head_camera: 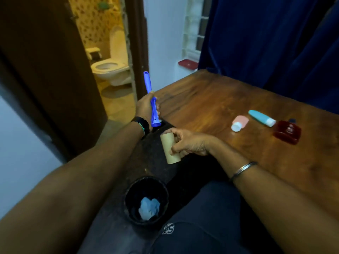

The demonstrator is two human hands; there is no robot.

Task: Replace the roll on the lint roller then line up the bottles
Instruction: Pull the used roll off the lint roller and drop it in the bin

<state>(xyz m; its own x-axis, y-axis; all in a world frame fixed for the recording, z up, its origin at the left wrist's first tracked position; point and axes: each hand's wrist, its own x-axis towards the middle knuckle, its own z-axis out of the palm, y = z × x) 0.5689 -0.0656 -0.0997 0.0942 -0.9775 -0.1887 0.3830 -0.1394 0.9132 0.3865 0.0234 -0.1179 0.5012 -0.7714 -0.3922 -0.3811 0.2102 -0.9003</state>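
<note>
My left hand (146, 109) grips the blue lint roller handle (150, 99) around its middle, upright, just off the table's left edge; its spindle is bare. My right hand (189, 142) holds a brown cardboard roll core (169, 148), tilted, below the handle and above the floor. On the wooden table (211, 107) lie three bottles at the right: a pink bottle with a white cap (240, 122), a teal tube with a white cap (261, 117), and a dark red bottle (287, 132).
A black waste bin (146, 198) with crumpled blue paper inside stands on the floor beneath my hands. An open door at the left leads to a bathroom with a toilet (110, 68). A blue curtain (266, 39) hangs behind the table. My dark-trousered knee is at the bottom.
</note>
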